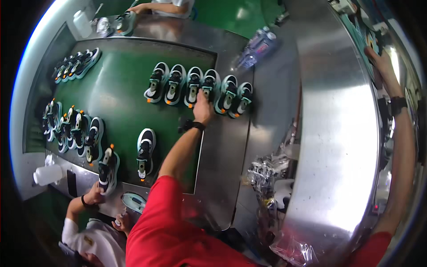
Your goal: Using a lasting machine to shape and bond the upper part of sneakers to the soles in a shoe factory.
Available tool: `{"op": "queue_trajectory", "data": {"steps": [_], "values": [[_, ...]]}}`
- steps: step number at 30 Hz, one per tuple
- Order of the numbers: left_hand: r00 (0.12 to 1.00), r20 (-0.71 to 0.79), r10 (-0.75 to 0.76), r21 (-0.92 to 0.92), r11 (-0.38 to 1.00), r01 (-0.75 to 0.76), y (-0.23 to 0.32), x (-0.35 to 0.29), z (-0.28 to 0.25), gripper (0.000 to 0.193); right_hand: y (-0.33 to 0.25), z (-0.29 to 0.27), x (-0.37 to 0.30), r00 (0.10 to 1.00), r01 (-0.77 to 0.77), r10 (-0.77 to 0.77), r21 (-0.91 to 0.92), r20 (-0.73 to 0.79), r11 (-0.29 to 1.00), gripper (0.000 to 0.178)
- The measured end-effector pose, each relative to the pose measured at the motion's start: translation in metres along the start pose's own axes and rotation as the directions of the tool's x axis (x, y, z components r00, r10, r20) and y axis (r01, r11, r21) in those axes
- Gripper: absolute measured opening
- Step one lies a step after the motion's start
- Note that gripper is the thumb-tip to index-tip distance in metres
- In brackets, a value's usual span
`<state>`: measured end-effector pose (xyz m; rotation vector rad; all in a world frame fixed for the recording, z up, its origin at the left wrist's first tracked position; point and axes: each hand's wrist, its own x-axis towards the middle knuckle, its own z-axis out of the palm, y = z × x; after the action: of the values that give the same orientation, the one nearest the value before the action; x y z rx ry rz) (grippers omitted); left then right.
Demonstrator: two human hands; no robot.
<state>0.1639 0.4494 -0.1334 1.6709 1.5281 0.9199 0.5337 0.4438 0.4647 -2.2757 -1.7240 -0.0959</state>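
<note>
My left hand (203, 109) reaches over the green work surface to a row of black and white sneakers with orange heel tabs. Its fingers are closed at the heel opening of one sneaker (211, 81) in the row's middle. On either side stand a sneaker (193, 83) and another sneaker (228, 94), close together with toes pointing away from me. Far to the right, my right hand (383, 64) is raised at a rack-like fixture (358, 40) beyond the metal counter. Its fingers are partly hidden, and whether they hold anything cannot be made out.
A single sneaker (145, 151) stands nearer me. More sneakers (80, 131) line the left side. A co-worker's hand (94, 194) holds a sneaker (107, 169) at lower left; another person (167, 6) works at the far edge. Bottles (257, 46), a metal counter (336, 111) and plastic wrapping (267, 175) lie rightward.
</note>
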Motion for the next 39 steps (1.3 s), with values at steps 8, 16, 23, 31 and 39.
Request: {"op": "queue_trajectory", "data": {"steps": [8, 16, 23, 31, 39], "values": [[0.873, 0.487, 0.019, -0.477, 0.843, 0.248, 0.021, -0.197, -0.072, 0.043, -0.073, 0.011, -0.093, 0.942, 0.163, -0.210, -0.188, -0.262, 0.968, 0.050], [0.195, 0.963, 0.188, -0.270, 0.604, 0.750, 0.172, -0.355, -0.176, 0.048, -0.118, -0.101, -0.325, 0.932, 0.256, -0.149, 0.312, -0.330, 0.915, 0.063], [-0.222, 0.793, 0.567, -0.106, 0.486, 0.867, 0.352, -0.392, -0.182, 0.100, -0.128, -0.154, -0.584, 0.954, 0.298, -0.291, 0.100, -0.075, 0.949, 0.053], [-0.578, 0.596, 0.558, 0.046, 0.695, 0.718, 0.423, -0.611, -0.197, 0.064, -0.127, -0.113, -0.878, 0.802, -0.307, 0.279, 0.036, -0.528, 0.951, 0.052], [-0.708, 0.499, 0.500, -0.310, 0.866, 0.393, 0.414, -0.869, -0.200, 0.048, -0.203, -0.042, -1.122, -0.226, -0.084, 0.864, 0.892, -0.450, 0.443, 0.078]]}}
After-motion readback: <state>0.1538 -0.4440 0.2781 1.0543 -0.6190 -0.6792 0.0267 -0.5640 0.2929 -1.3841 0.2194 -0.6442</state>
